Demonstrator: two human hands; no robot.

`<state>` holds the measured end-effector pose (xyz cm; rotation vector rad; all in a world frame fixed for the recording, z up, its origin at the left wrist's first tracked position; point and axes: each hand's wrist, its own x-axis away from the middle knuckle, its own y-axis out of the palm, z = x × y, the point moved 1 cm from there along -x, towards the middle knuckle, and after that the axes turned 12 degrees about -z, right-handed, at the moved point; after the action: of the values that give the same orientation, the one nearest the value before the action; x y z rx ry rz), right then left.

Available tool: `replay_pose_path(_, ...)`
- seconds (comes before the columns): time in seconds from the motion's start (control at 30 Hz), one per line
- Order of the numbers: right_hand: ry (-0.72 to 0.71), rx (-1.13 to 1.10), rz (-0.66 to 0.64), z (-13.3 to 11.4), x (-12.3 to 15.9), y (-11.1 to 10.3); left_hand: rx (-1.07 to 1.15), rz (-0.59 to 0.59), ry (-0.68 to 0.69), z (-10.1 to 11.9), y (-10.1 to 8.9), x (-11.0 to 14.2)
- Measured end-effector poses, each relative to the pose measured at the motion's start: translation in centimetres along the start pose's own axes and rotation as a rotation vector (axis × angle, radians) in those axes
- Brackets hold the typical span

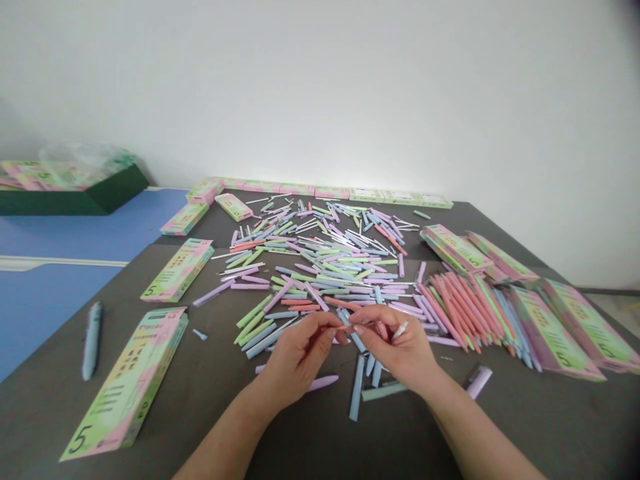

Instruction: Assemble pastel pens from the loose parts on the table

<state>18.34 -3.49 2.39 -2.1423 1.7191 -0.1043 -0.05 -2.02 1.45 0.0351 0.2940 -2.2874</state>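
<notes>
My left hand (300, 357) is closed in a pinch, its fingertips meeting those of my right hand over a small pinkish piece too small to name. The fingers of my right hand (395, 343) are also pinched together, and a thin white pen part (401, 329) pokes out from under them. Beneath and ahead of my hands spreads a loose heap of pen barrels and caps (345, 267) in purple, blue, green and coral, with white refills (367, 242) among them. A blue barrel (357, 390) and a green one (383, 391) lie just below my right hand.
Sorted pens (465, 310) lie in a stack at the right, beside printed boxes (555, 330). More boxes (127, 380) line the left side and back edge. A blue pen (91, 340) lies far left. A dark green tray (75, 200) stands on the blue table (75, 233).
</notes>
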Motion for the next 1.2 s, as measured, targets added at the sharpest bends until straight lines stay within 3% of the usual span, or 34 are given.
replay_pose_path(0.47,0.026,-0.032,-0.006,0.1,0.1,0.2,-0.008,0.018,0.012,0.2,-0.1,0.0)
replay_pose_path(0.67,0.032,-0.074,-0.016,0.3,0.2,0.3,-0.146,0.044,0.023,0.6,-0.2,-0.1)
replay_pose_path(0.83,0.008,-0.216,-0.111,-0.3,0.2,0.8,-0.285,0.060,0.071,0.7,-0.2,-0.1)
replay_pose_path(0.97,-0.033,-0.200,-0.180,-0.8,0.1,0.9,-0.380,0.075,0.086,0.6,-0.1,0.0)
replay_pose_path(1.2,0.009,-0.310,-0.225,-0.3,0.2,1.1,-0.287,0.017,0.071,-0.5,0.2,0.1)
